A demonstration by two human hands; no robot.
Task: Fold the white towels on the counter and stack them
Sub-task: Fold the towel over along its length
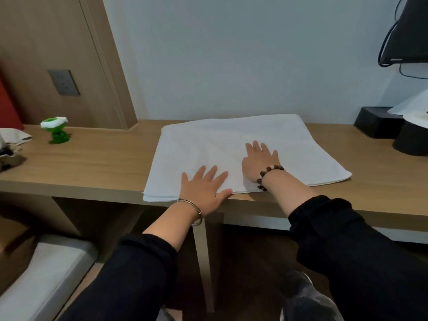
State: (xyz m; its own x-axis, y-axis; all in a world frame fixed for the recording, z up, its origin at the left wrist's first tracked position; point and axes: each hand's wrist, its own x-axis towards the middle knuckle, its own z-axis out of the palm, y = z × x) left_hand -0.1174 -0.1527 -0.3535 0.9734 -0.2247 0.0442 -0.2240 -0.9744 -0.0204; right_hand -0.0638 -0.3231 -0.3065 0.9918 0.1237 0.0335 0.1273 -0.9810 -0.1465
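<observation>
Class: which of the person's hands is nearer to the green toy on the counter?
Left. The left hand lies flat at the near edge of the white towel, to the right of the green toy. The right hand lies farther right on the towel.

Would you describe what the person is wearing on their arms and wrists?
The left sleeve and right sleeve are black, pushed back from the wrists. A thin silver bangle sits on the left wrist, a brown bead bracelet on the right. The left hand and right hand are ungloved.
</observation>
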